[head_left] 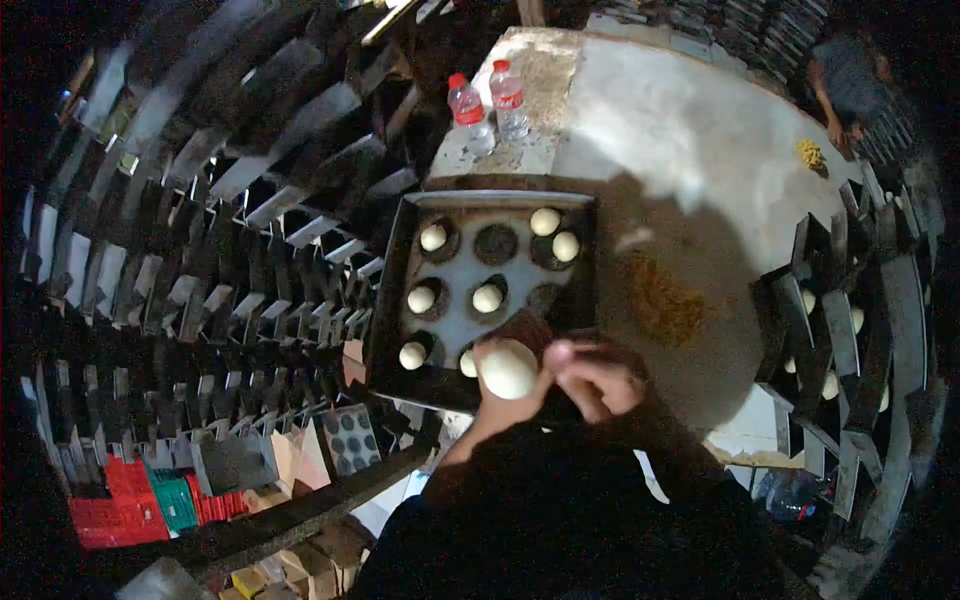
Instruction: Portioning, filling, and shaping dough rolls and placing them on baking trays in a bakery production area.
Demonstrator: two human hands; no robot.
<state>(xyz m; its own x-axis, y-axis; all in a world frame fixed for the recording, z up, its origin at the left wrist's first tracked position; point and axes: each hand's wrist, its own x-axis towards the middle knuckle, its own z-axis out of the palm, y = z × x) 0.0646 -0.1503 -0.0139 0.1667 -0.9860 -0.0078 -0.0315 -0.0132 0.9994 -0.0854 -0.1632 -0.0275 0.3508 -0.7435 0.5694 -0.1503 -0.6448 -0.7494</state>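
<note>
A pale, round dough ball (508, 369) rests in the grip of my left hand (510, 408), held over the near edge of a dark square tray (383, 345). Just right of it, my right hand (603, 380) hovers with loosely bent fingers set apart; nothing shows in them. Inside the tray, several smaller-looking dough balls (487, 298) sit on or beside dark round spots. Two of them lie close together at the far right corner. One ball is partly hidden behind my left hand. A brown, rough-looking thing (527, 330) shows just beyond my hands; its kind is unclear.
Two clear bottles with red caps (509, 100) stand beyond the tray on the pale table (650, 90). Yellowish crumbs (665, 305) lie right of the tray, and a yellow heap (810, 154) farther off near another person (850, 85). Stacked dark trays (840, 340) flank both sides. Red crates (120, 505) stand lower left.
</note>
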